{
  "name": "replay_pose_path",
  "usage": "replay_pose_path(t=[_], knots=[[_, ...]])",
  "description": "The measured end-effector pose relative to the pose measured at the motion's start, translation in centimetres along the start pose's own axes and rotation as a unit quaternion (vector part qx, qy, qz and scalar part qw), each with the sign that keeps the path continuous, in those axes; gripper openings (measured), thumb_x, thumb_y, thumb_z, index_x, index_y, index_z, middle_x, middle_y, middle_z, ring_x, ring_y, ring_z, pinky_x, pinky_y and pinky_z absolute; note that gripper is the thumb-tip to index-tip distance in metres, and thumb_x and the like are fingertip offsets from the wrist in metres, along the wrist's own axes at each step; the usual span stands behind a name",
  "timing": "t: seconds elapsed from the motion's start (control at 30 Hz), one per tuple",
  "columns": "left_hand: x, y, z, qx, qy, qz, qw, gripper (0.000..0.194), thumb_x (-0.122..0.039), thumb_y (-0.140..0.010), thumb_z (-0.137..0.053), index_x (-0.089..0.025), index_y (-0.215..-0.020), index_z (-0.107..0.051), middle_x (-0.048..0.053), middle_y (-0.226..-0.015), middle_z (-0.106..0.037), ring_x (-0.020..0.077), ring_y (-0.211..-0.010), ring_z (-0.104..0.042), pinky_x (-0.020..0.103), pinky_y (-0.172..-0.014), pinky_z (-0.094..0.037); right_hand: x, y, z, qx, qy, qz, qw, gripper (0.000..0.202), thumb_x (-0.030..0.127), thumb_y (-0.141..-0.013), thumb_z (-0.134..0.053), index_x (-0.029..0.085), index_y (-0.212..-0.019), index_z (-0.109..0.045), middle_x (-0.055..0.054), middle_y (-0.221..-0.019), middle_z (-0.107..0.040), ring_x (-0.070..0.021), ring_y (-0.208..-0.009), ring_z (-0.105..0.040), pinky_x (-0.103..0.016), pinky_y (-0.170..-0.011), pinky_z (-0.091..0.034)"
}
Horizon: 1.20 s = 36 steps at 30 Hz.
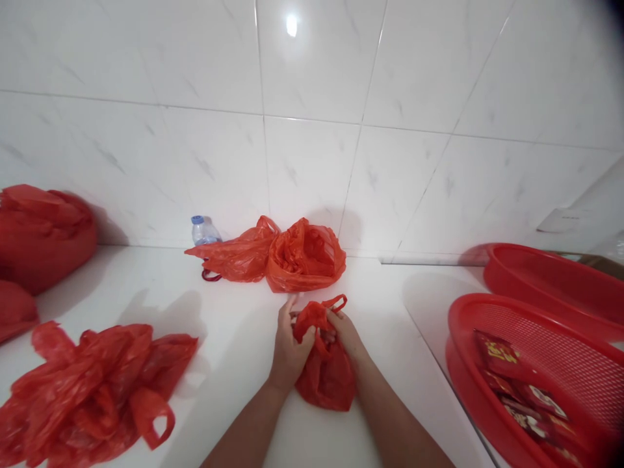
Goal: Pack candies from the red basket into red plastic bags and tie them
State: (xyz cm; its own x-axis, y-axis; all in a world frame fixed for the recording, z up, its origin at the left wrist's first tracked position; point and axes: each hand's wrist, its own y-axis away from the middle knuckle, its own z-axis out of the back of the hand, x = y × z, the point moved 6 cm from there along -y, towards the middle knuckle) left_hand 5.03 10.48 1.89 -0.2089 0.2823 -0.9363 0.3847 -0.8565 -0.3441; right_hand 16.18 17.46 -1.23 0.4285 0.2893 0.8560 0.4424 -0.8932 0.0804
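A small red plastic bag (327, 380) lies on the white table in front of me, one handle loop sticking up at its far end. Around the left side of its mouth my left hand (291, 341) is closed, with the thumb on the plastic. On the opposite side my right hand (345, 333) grips the bag near the handle, its fingers partly hidden by the plastic. What the bag holds, if anything, cannot be seen. Just beyond my hands sits an open, crumpled red plastic bag (306, 257) with more red plastic at its left.
Loose red bags (97, 390) are heaped at the left front, with full red bags (43, 234) behind. A bottle (202, 231) stands by the tiled wall. At right, a red basket (468, 305) holds several snack packets (526, 396); a red basin (502, 260) is behind.
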Motion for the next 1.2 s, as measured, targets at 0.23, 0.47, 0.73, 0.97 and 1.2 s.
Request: replay_pose_path(t=[0.23,0.47,0.73,0.97,1.2], knots=[[-1.7,0.5,-0.5,0.056,-0.196,-0.162,0.965,0.046,-0.021,-0.086,-0.049,-0.026,-0.131,-0.046,0.009,-0.139,-0.041,0.0251,-0.128,-0.037,0.048,-0.106,-0.033,0.0,0.3,-0.3,0.011,0.012,-0.006,1.0,0.04,0.05,-0.064,-0.074,0.018,-0.065,-0.051,0.009,-0.039,-0.036,-0.0045,-0.034,-0.029,-0.018,-0.036,-0.022],[-0.4,-0.2,-0.1,0.032,-0.154,-0.057,0.986,0.033,-0.02,-0.08,-0.058,-0.024,-0.113,-0.056,0.005,-0.11,-0.058,0.0219,-0.106,-0.052,0.041,-0.097,-0.04,-0.3,0.3,0.1,0.034,-0.093,-0.036,0.994,0.041,0.059,-0.072,-0.064,0.019,-0.077,-0.058,0.008,-0.044,-0.037,-0.0072,-0.038,-0.033,-0.02,-0.042,-0.032],[0.8,-0.7,0.6,0.014,-0.079,0.019,0.997,0.012,-0.029,-0.084,-0.052,-0.022,-0.077,-0.058,0.003,-0.088,-0.06,0.0189,-0.085,-0.058,0.034,-0.082,-0.045,0.5,0.6,0.8,0.027,0.009,0.014,0.999,0.039,0.053,-0.071,-0.068,0.018,-0.062,-0.054,0.004,-0.047,-0.045,-0.0091,-0.045,-0.041,-0.024,-0.051,-0.038],[0.9,-0.5,0.6,0.02,-0.071,0.057,0.996,0.016,-0.035,-0.088,-0.044,-0.022,-0.081,-0.051,0.001,-0.088,-0.061,0.0183,-0.08,-0.056,0.031,-0.074,-0.043,1.5,1.8,-0.6,0.073,0.116,0.026,0.99,0.038,0.02,-0.064,-0.072,0.022,-0.095,-0.051,0.001,-0.081,-0.063,-0.012,-0.063,-0.056,-0.023,-0.059,-0.043],[0.3,-0.1,0.6,0.013,-0.077,0.035,0.996,0.016,-0.036,-0.088,-0.045,-0.022,-0.079,-0.047,-0.003,-0.07,-0.052,0.0153,-0.065,-0.05,0.027,-0.063,-0.041,1.3,1.6,0.2,-0.053,0.258,0.101,0.96,0.042,0.015,-0.064,-0.062,0.023,-0.104,-0.052,0.005,-0.066,-0.057,-0.0113,-0.054,-0.048,-0.021,-0.048,-0.036]])
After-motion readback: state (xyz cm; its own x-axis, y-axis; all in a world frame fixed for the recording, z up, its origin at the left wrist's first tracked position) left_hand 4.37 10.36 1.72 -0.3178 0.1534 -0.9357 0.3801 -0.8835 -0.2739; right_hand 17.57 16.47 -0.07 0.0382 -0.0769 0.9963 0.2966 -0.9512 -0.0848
